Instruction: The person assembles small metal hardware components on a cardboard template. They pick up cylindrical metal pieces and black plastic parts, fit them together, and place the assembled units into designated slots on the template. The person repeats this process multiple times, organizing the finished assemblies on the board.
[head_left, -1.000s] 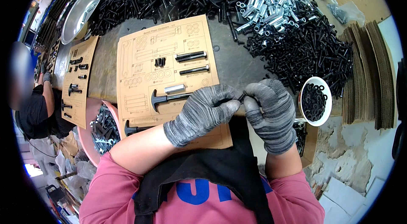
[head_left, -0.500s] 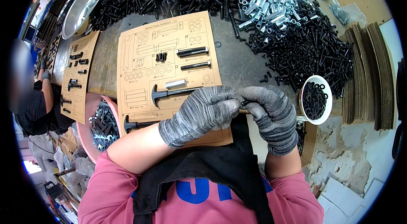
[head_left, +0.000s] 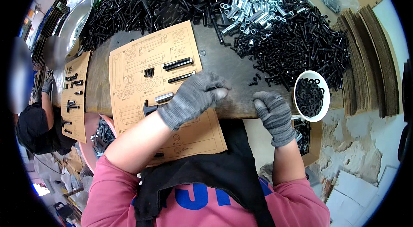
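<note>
My left hand [head_left: 193,98], in a grey knit glove, hovers over a brown cardboard sheet [head_left: 206,136] printed with part outlines. Its thumb and fingers come together in a pinch; anything between them is too small to make out. My right hand [head_left: 274,117], gloved alike, is curled closed near the table's front edge, its contents hidden. On the sheet lie long black bolts [head_left: 177,64], another black bolt [head_left: 181,77], small black screws [head_left: 149,72], a silver sleeve [head_left: 164,97] and a black T-shaped handle [head_left: 149,108], partly covered by my left hand.
A white bowl [head_left: 326,102] of black washers [head_left: 309,93] stands right. Heaps of black screws [head_left: 297,50] and silver sleeves [head_left: 254,7] cover the back. Cardboard sheets [head_left: 372,63] stand far right. A co-worker's hand [head_left: 47,85] is beside another laid-out sheet [head_left: 76,111] at left.
My hands have parted: they were together with a small dark piece between them. The left moved left, the right slightly right. The whole view has shifted, and the sheet appears more tilted.
</note>
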A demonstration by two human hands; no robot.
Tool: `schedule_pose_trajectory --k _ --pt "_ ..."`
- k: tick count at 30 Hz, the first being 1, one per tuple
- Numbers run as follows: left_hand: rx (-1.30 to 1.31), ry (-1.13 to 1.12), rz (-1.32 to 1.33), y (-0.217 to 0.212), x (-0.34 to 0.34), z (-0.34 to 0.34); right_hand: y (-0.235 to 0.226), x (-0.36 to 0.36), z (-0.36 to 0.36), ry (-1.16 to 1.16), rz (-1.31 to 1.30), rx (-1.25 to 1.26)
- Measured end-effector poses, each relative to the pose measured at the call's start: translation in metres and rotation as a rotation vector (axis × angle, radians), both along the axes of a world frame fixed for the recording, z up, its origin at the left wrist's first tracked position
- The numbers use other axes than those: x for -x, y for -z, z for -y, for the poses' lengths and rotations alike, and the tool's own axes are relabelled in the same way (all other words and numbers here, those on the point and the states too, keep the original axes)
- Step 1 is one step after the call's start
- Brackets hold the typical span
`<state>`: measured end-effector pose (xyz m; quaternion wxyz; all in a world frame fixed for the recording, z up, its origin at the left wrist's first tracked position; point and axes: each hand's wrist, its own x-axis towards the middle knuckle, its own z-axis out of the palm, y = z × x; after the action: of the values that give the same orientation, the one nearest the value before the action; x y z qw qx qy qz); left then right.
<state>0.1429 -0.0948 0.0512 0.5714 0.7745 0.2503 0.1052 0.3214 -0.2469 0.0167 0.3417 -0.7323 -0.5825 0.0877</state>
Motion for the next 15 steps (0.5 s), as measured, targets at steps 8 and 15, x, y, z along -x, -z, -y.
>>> schedule_pose_trajectory --k 8,15 --pt "-0.566 0.325 -0.6 0.008 -0.085 -0.008 0.008 -0.021 -0.036 0.074 0.375 0.039" --pt "-0.55 -0.069 -0.002 0.051 -0.095 0.022 0.061 -0.065 -0.048 -0.1 0.633 0.397"
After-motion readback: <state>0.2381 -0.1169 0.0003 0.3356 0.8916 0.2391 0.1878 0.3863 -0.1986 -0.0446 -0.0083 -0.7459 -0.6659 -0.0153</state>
